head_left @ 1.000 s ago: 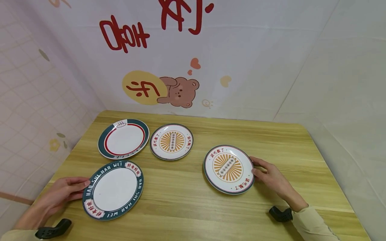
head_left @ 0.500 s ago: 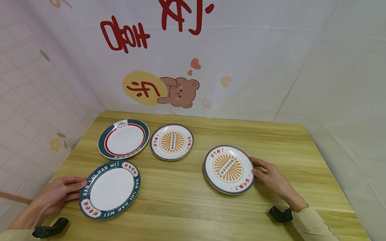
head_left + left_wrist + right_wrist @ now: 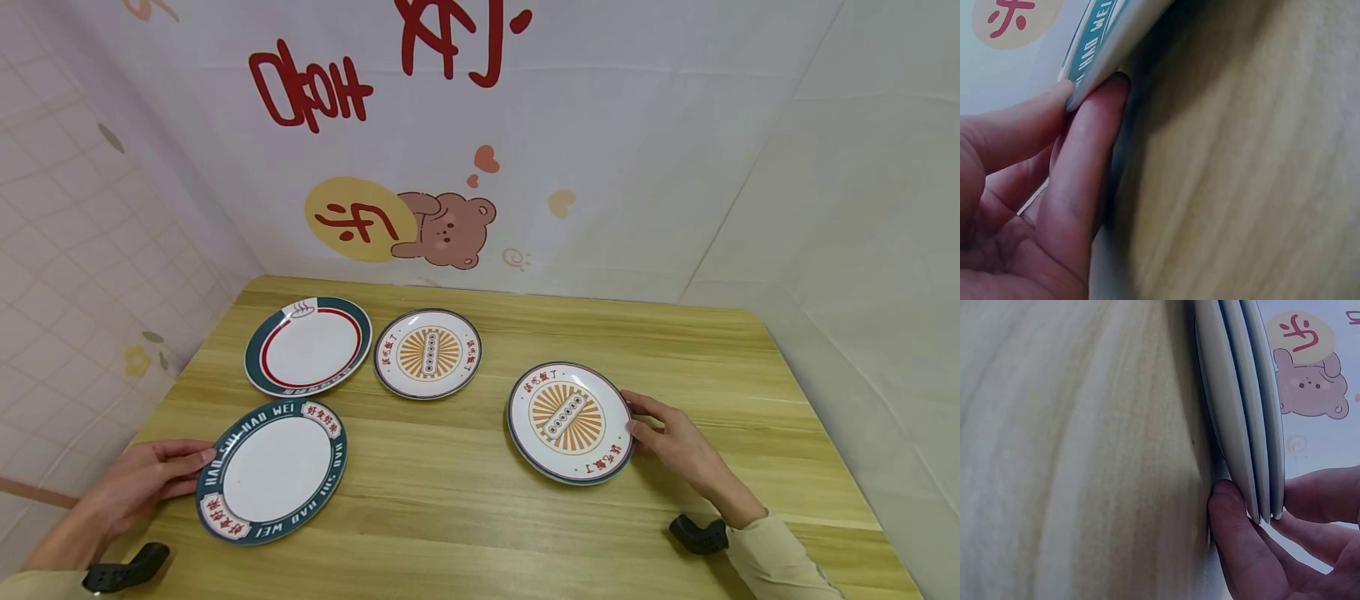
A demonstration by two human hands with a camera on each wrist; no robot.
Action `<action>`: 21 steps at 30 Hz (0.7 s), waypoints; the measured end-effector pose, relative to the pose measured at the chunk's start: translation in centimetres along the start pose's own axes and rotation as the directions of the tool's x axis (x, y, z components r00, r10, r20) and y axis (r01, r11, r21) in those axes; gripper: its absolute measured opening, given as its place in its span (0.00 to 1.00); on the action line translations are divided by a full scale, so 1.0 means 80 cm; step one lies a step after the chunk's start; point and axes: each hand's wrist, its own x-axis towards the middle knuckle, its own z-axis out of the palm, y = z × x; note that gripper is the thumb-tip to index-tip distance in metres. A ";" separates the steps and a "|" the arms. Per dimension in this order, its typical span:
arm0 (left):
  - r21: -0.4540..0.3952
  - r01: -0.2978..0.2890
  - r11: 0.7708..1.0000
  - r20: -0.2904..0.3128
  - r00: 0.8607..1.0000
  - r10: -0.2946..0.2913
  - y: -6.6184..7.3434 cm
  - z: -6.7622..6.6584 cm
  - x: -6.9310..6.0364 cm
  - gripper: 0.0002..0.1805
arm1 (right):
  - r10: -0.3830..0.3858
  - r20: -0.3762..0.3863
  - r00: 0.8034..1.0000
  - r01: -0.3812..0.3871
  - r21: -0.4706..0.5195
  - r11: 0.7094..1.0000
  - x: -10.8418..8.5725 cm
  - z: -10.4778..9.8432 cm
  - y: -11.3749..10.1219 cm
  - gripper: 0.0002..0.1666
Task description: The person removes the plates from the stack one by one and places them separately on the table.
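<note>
The left hand (image 3: 142,483) pinches the left rim of a green-rimmed lettered plate (image 3: 277,469), thumb on top and fingers beneath, as the left wrist view (image 3: 1094,47) also shows. At the right, the right hand (image 3: 678,446) pinches the right edge of a stack of sunburst-patterned plates (image 3: 570,422). In the right wrist view several stacked rims (image 3: 1241,412) lie between the thumb and the fingers (image 3: 1235,531). The fingertips under both plates are partly hidden in the head view.
Behind the lettered plate lies a green-and-red-ringed plate (image 3: 308,346). Beside it is a single sunburst plate (image 3: 427,353). All are on a wooden table (image 3: 450,517), with a printed white cloth (image 3: 622,167) behind. Black wrist devices (image 3: 127,569) show at both wrists.
The left hand and the lettered plate have shifted slightly to the left, away from the middle of the table. The right hand and its stack look unmoved.
</note>
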 end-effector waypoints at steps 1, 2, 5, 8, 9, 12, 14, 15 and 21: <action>0.015 0.001 1.000 -0.006 1.000 -0.001 0.001 0.001 0.000 0.11 | -0.002 -0.001 1.000 0.002 0.001 1.000 0.000 0.000 0.000 0.33; 0.033 0.004 0.999 -0.016 1.000 -0.003 0.002 0.001 -0.001 0.09 | -0.007 -0.001 1.000 0.007 0.001 1.000 0.000 0.000 0.000 0.33; 0.130 0.007 0.991 -0.049 0.999 -0.001 0.008 0.005 -0.002 0.19 | -0.005 -0.003 1.000 0.005 0.005 1.000 0.000 0.001 0.000 0.33; 0.272 0.007 0.962 -0.087 0.996 0.017 0.016 0.010 -0.001 0.31 | -0.004 -0.001 1.000 0.004 0.000 1.000 0.001 0.001 0.001 0.33; 0.318 0.003 0.948 -0.096 0.995 0.029 0.017 0.012 -0.001 0.33 | -0.002 -0.002 1.000 0.002 0.000 1.000 0.001 0.001 0.001 0.33; 0.421 -0.014 0.907 -0.122 0.990 0.072 0.021 0.016 0.000 0.36 | -0.002 -0.001 1.000 0.002 0.005 1.000 0.001 0.000 0.002 0.33; 0.477 -0.037 0.878 -0.144 0.982 0.120 0.023 0.019 0.001 0.38 | -0.006 0.001 1.000 0.006 0.014 1.000 0.001 0.000 0.003 0.33; 0.495 -0.049 0.867 -0.153 0.978 0.142 0.024 0.021 0.000 0.39 | -0.006 0.001 1.000 0.006 0.019 1.000 0.001 0.000 0.003 0.33; 0.553 -0.107 0.826 -0.208 0.942 0.262 0.032 0.038 -0.008 0.40 | 0.000 -0.003 1.000 0.000 0.015 1.000 0.001 0.000 0.004 0.32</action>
